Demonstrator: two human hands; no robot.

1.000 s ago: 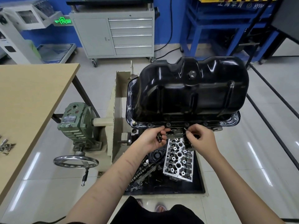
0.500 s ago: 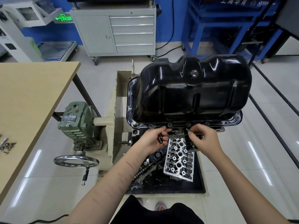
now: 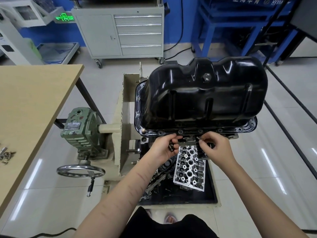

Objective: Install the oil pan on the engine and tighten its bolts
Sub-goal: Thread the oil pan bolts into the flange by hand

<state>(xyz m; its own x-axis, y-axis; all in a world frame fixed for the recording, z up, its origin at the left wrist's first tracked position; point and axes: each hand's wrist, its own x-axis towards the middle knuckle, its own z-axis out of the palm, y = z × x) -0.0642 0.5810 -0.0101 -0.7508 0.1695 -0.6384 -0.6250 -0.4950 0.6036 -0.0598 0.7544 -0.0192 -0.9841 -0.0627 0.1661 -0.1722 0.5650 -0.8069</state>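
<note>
Right hand: our right hand pinches a single bolt between thumb and fingertips, its tip just below the near rim of the pan.
Left hand: our left hand is curled round a few spare bolts; we think there are two or three, though the fingers hide most of them.
Oil pan: the black oil pan sits bottom-up on the engine, its flange lying along the block edge, just above both hands.
Flange: we see a row of bolt holes along the near edge and one bolt with a washer already seated at the left corner.
Drain plug: a hex plug shows on the upper face of the pan.
Stand: the engine hangs on a cream stand with a green gearbox and a metal handwheel to our left.
Tray: below the hands a black tray holds a cylinder head and other loose parts.
Table: a wooden table stands at far left, with a small heap of fasteners near its edge.
Background: a grey drawer cabinet and a blue frame stand well behind the engine.
</note>
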